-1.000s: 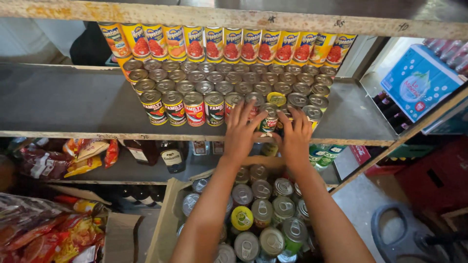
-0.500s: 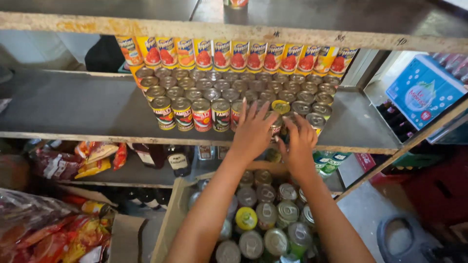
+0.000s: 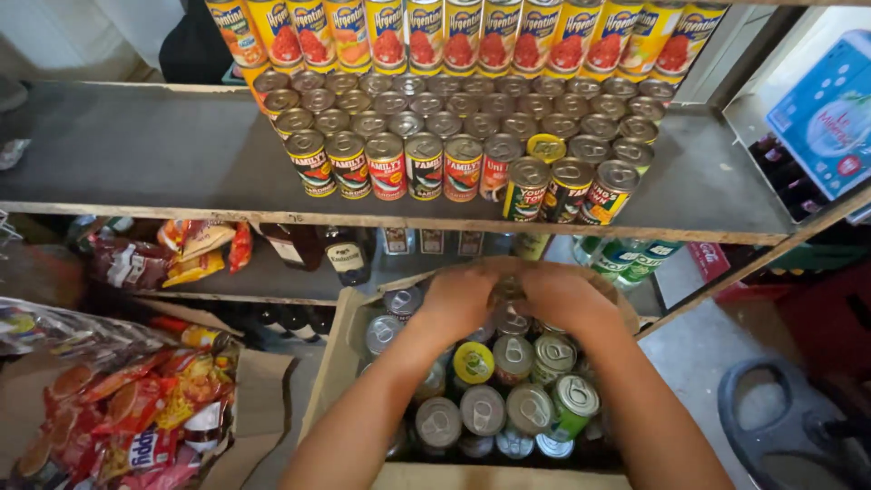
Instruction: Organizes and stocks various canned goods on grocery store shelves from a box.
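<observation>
Two hands [image 3: 508, 299] reach into a box [image 3: 331, 358] of cans [image 3: 508, 399].

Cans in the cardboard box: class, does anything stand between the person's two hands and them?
Nothing visible does. The left hand and right hand are down in the cardboard box, directly on the cans at its far end.

a cardboard box [image 3: 337, 358] sits open near the bottom of the scene, packed with upright tin cans [image 3: 481, 408] showing silver pull-tab lids, one lid yellow [image 3: 473, 361] and one can green-sided [image 3: 570, 406]. at its far end both hands reach in, the left hand [image 3: 456, 301] and right hand [image 3: 564, 297] side by side over a can [image 3: 510, 318] between them.
</observation>
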